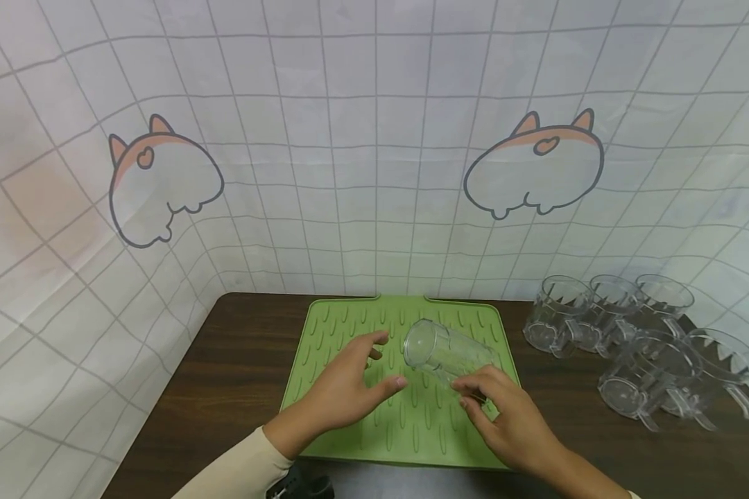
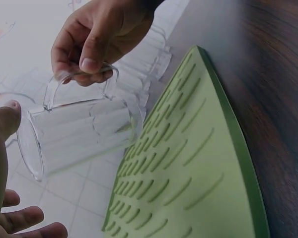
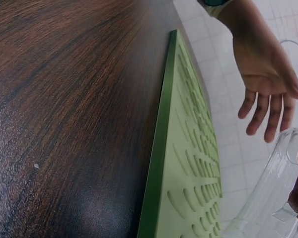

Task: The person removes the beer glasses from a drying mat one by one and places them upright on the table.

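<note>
A clear mug is tipped on its side over the green drying mat, one round end facing left. My right hand pinches its handle between thumb and fingers, as the left wrist view also shows on the handle. Near the mug's left end, my left hand is spread, thumb and fingers apart, holding nothing. In the right wrist view, the left hand has its fingers extended just beyond the mug.
Several more clear mugs stand at the right on the dark wood table. Behind the table hangs a white grid-patterned curtain with cartoon animals on it. A dark object lies at the bottom edge by the left sleeve.
</note>
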The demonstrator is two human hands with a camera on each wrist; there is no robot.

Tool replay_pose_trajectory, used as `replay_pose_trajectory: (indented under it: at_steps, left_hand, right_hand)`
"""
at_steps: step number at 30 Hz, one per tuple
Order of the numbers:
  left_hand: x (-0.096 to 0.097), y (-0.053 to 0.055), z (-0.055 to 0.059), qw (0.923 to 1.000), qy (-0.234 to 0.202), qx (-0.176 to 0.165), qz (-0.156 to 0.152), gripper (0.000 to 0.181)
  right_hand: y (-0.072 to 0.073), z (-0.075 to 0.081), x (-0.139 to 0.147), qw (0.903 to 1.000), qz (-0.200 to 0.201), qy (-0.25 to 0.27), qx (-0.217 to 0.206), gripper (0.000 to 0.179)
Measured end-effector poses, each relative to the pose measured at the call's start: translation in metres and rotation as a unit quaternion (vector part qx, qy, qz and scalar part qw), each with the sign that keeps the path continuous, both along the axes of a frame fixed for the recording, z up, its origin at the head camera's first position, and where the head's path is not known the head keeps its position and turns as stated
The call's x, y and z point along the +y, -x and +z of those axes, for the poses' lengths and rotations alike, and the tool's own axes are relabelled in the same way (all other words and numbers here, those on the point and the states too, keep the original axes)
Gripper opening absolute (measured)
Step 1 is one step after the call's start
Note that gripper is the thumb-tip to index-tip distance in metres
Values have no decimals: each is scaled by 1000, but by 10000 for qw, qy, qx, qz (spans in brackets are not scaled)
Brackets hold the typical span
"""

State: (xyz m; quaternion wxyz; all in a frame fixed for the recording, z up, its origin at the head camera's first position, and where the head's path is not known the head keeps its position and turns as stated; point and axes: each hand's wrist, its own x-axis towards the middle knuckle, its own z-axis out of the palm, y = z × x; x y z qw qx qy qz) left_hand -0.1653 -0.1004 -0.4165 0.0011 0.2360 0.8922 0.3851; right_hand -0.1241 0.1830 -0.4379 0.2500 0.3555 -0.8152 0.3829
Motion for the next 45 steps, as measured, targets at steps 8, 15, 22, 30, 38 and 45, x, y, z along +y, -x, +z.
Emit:
replay_pose_trajectory:
  at_steps: [8, 15, 22, 30, 38, 45]
  left_hand:
    - [16, 6, 4, 9999, -117, -46, -86, 87]
    - [25, 11, 5, 9994, -208, -255, -84, 92]
    - [31, 13, 6, 9992, -196, -359, -50, 92]
    - [34, 15, 5, 9995, -133, -263, -60, 93]
    - [32, 17, 5, 9995, -230, -218, -36, 87]
    - [29, 18, 3, 9987, -430, -256, -35, 79]
  right_hand:
    - [3, -5, 2, 9996, 136, 52, 231, 23]
    - [3, -6, 1, 9994, 183, 11, 293, 48]
    - [-1, -4, 1, 9996, 268, -92, -41, 33]
    - [-3, -4, -2, 9992, 354, -176, -110, 19]
    - [0, -4, -2, 9988, 219, -255, 359, 28]
    - [3, -2, -1, 9972, 11, -105, 736, 35]
